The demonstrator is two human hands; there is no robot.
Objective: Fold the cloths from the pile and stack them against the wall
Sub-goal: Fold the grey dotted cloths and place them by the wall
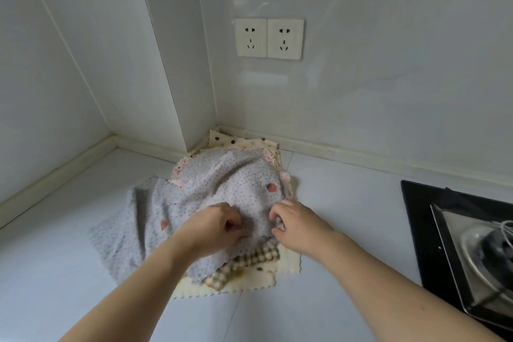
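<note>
Grey dotted cloth (194,203), thin and rumpled, draped in soft ridges over the pile (249,264) near the corner of the white counter (83,272), left part spilling flat onto the surface. Pinched at its near edge by left hand (219,226), fingers curled tight into the fabric, and by right hand (294,226), fingertips gathering a small bunch. Beneath, a green checked cloth (249,258) and a cream one with zigzag edges (244,283). Farther, against the glossy wall (388,91), a cream spotted cloth (238,143) lying flat. Above, twin square sockets (268,38). Far right, a black glass hob (433,230) with a steel burner tray (455,266).
</note>
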